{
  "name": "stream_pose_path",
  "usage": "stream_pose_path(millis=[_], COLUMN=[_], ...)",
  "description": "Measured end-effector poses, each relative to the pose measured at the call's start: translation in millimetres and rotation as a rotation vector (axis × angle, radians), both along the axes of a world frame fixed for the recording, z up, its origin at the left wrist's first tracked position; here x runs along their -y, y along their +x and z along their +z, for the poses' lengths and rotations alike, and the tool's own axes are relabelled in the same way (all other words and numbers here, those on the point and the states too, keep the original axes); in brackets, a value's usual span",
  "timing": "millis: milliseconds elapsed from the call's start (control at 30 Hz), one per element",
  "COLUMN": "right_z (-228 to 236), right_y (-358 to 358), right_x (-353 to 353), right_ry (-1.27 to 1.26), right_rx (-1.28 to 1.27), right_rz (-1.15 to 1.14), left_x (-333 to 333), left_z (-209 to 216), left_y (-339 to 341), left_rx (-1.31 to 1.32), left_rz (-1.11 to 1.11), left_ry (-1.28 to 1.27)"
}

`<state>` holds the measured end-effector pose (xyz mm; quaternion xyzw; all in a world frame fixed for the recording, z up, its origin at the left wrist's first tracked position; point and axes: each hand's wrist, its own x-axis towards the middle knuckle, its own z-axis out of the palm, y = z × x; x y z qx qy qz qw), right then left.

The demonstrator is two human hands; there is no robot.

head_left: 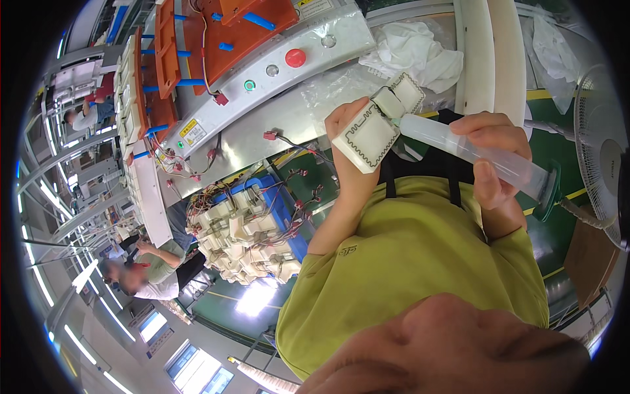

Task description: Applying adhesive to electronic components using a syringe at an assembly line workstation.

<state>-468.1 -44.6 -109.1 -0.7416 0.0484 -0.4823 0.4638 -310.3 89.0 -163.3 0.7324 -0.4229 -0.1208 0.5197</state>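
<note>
My left hand [354, 180] is closed around a white plastic housing [369, 139] with a dark wavy line along the edges of its faces. A smaller white section with the same line joins its far end. My right hand [495, 157] grips a translucent dispensing syringe [453, 146], fingers and thumb wrapped about the barrel. The syringe lies tilted, its narrow end against or just beside the housing; I cannot tell whether they touch. A green cap [546, 190] with a hose closes its other end.
A blue crate [298, 246] heaped with white housings and wires stands to the left. Ahead is a metal machine with a red button [295, 58] and orange fixtures [230, 43]. Crumpled plastic bags [420, 56] lie beyond my hands. A fan [604, 157] stands right; people work far left.
</note>
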Motion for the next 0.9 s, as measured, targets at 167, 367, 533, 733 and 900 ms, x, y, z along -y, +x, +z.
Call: stream_pose_path(millis=[167, 367, 533, 733, 900], right_z=[-0.9, -2.8, -1.3, -3.1, -1.7], right_y=[-1.5, -2.6, -2.9, -4.9, -3.6], right_x=[-2.3, 0.1, -0.3, -0.7, -0.1], right_ry=[0.089, 0.086, 0.118, 0.111, 0.075], right_rx=[0.044, 0.050, 0.042, 0.055, 0.050], right_rz=[0.009, 0.015, 0.006, 0.009, -0.005], left_x=[0.8, 1.8, 1.8, 3.6, 5.0], left_z=[3.2, 2.2, 2.1, 1.4, 2.3], left_y=[-0.6, -1.1, -0.7, -1.6, -1.3], left_rx=[0.000, -0.009, -0.006, -0.049, -0.053], left_rz=[-0.005, 0.001, 0.002, -0.008, 0.001], left_ry=[0.005, -0.002, 0.014, -0.008, -0.031])
